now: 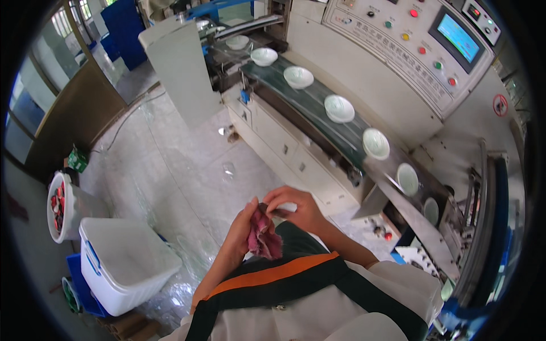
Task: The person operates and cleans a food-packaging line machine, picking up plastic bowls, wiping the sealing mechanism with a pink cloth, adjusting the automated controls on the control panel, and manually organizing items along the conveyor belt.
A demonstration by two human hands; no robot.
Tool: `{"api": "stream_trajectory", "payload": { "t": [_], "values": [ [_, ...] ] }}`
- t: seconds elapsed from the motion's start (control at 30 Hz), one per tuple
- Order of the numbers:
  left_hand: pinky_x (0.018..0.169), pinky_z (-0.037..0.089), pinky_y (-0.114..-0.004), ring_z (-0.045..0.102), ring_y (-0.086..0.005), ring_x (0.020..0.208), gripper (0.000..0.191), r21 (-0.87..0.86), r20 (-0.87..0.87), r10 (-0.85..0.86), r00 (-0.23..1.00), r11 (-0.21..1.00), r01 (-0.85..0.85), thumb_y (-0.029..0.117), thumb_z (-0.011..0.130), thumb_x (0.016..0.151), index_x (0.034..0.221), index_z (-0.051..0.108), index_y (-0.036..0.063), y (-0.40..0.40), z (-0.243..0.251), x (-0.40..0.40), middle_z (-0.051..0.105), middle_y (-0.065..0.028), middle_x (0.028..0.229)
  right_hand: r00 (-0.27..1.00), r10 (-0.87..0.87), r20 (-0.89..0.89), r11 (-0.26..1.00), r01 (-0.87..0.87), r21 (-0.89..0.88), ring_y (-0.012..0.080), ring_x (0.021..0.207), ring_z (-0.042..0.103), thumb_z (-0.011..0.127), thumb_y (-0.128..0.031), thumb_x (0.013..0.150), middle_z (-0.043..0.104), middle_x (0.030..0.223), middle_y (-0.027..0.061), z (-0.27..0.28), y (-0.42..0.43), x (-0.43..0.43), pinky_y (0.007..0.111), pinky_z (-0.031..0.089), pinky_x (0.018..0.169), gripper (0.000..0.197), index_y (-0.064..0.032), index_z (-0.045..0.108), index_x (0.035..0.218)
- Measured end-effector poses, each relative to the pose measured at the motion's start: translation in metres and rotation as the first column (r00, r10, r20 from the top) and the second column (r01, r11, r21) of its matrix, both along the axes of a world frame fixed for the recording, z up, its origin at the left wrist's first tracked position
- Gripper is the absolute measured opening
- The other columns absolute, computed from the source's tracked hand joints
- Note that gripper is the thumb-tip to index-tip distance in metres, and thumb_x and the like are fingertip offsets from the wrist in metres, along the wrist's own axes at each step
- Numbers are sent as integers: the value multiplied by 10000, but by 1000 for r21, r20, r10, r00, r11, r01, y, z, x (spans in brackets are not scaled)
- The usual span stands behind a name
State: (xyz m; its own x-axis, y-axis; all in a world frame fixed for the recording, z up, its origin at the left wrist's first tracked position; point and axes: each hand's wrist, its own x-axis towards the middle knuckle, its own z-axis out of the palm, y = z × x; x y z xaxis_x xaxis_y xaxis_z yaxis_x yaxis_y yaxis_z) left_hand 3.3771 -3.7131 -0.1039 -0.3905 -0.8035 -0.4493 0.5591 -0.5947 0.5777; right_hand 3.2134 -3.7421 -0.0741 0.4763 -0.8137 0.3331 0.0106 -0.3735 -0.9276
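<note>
My left hand (242, 228) grips a crumpled pink cloth (263, 238), which hangs below the fingers in front of my apron. Close against it, at the cloth's upper end, my right hand (300, 208) has its fingers bent around a thin dark item (279, 213), too blurred to name. Beyond both hands runs a green conveyor belt (273, 76) on a packaging machine. White bowls stand on it in a spaced row, among them one at the middle (339, 108) and one farther right (376, 143). Neither hand touches the bowls.
A control panel (396, 47) with buttons and a lit screen (458, 36) rises behind the belt. On the floor at left are a white plastic bin (128, 255), a white bucket (87, 209) holding red pieces, and clear film scraps (187, 251). Rollers (497, 221) stand at right.
</note>
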Motion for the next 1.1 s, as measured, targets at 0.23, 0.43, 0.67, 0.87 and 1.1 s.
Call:
{"api": "stream_trajectory", "payload": {
  "t": [0.23, 0.43, 0.67, 0.87, 1.1],
  "values": [
    [506, 453, -251, 543, -134, 531, 197, -90, 205, 269, 941, 962, -256, 169, 507, 855, 734, 539, 17, -122, 19, 22, 520, -47, 568, 995, -57, -76, 982, 69, 174, 179, 965, 563, 597, 7, 769, 581, 1019, 86, 0, -130, 9, 275, 460, 810, 245, -30, 588, 1011],
    [451, 419, -217, 512, -89, 481, 151, -473, 554, 419, 719, 869, -143, 126, 551, 848, 826, 593, -18, -217, 3, 37, 541, -26, 590, 991, 115, 70, 714, -131, 688, 118, 675, 595, 505, -151, 890, 614, 787, 55, -16, -217, 32, 232, 487, 626, 206, 18, 557, 997],
    [469, 438, -221, 540, -97, 495, 180, -460, 563, 110, 819, 866, 199, 113, 575, 833, 965, 558, -7, -339, 23, 72, 560, -33, 612, 964, -235, -124, 801, 265, 536, 84, 521, 510, 494, -162, 889, 553, 660, 51, 6, -317, 40, 199, 419, 476, 164, -8, 545, 870],
    [593, 492, -239, 613, -149, 646, 130, -443, 503, 17, 864, 863, 241, 78, 533, 849, 918, 567, -26, -386, 67, 124, 601, -77, 777, 857, -514, -42, 779, 487, 396, 82, 484, 499, 454, -160, 900, 560, 654, 43, 41, -436, 38, 216, 427, 444, 176, -8, 542, 902],
    [687, 467, -305, 563, -219, 758, 194, -959, 241, 889, 389, 156, 238, 97, 445, 864, 877, 575, -45, -421, 128, 165, 572, -159, 845, 778, -627, -31, 728, 600, 332, 82, 424, 470, 485, -154, 875, 538, 573, 42, 3, -537, 37, 228, 412, 394, 180, 5, 549, 821]
  ]
}}
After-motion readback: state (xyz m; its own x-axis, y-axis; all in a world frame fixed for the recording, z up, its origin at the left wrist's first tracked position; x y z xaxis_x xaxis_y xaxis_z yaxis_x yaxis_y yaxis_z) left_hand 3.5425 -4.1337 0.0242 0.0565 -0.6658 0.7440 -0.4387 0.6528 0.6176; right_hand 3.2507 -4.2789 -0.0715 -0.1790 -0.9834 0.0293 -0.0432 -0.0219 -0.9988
